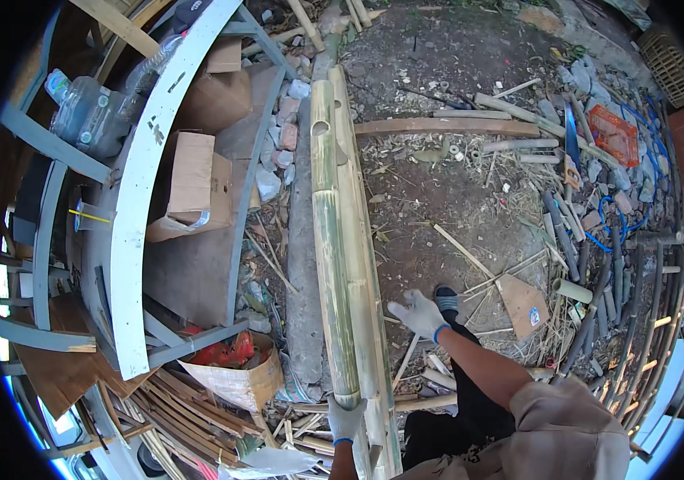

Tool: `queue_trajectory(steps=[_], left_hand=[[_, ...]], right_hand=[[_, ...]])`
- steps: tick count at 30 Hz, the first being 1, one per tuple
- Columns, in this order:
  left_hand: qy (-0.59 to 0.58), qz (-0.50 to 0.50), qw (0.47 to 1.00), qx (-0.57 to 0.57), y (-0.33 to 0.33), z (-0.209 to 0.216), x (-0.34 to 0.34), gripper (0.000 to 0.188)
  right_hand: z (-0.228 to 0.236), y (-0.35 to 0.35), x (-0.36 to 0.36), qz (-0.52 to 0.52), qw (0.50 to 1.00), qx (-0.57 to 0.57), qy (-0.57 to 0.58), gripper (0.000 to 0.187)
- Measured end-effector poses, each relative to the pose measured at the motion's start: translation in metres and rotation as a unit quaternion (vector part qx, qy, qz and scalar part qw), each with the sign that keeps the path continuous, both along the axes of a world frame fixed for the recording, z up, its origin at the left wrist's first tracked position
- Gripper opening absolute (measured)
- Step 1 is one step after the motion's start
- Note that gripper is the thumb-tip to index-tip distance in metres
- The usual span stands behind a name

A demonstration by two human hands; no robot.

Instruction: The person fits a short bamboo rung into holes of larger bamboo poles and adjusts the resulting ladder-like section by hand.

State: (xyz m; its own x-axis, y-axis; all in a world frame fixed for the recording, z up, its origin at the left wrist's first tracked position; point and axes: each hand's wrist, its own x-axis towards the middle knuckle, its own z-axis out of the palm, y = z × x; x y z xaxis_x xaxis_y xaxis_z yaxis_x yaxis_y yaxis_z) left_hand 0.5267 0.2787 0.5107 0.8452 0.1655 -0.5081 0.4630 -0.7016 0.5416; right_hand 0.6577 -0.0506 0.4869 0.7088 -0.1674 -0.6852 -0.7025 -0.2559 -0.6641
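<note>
Two bamboo poles lie side by side, lengthwise along the right side of a grey concrete strip (302,264), their far ends near the strip's far end. The green pole (334,272), on the left, is round and glossy, streaked green and straw-yellow, with a raised joint ring partway along and one rounded notch (321,128) near its far end. The pale pole (364,320), on the right, is yellower and reaches further toward the person; two rounded cut-outs seem to show in its far part.

Both hands wear white gloves with blue cuffs. The left hand (346,419) holds the near end of the green pole, its fingers partly hidden. The right hand (419,315) is empty, fingers spread wide, above the ground just right of the pale pole.

One curved plank (454,126) runs rightward from the poles' far part. Beyond it lie one saw (571,148), one orange crate (613,134) and one wicker basket (668,68). Left of the strip stands one white board (138,216).
</note>
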Motion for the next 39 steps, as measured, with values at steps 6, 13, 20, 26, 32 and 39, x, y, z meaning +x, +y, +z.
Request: queue_trajectory(steps=[6, 13, 20, 26, 32, 39], left_hand=[[0.149, 0.03, 0.987, 0.044, -0.034, 0.021, 0.031, 0.081], [0.098, -0.018, 0.988, -0.12, -0.123, 0.033, 0.22, 0.096], [0.073, 0.001, 0.996, 0.042, -0.239, 0.038, 0.385, 0.086], [0.065, 0.005, 0.995, 0.077, -0.26, 0.025, 0.371, 0.079], [0.104, 0.019, 0.989, 0.106, -0.256, 0.027, 0.37, 0.082], [0.081, 0.041, 0.99, 0.104, -0.261, 0.01, 0.371, 0.084]], right_hand=[[0.011, -0.028, 0.278, -0.186, 0.965, 0.037, -0.183, 0.11], [0.04, -0.017, 0.394, -0.254, 0.955, -0.14, -0.066, 0.079], [0.056, -0.018, 0.388, -0.262, 0.961, -0.079, -0.033, 0.065], [0.051, -0.038, 0.378, -0.257, 0.963, -0.067, -0.038, 0.06], [0.055, -0.034, 0.379, -0.265, 0.962, -0.052, -0.046, 0.061], [0.025, -0.032, 0.383, -0.276, 0.958, -0.039, -0.069, 0.065]])
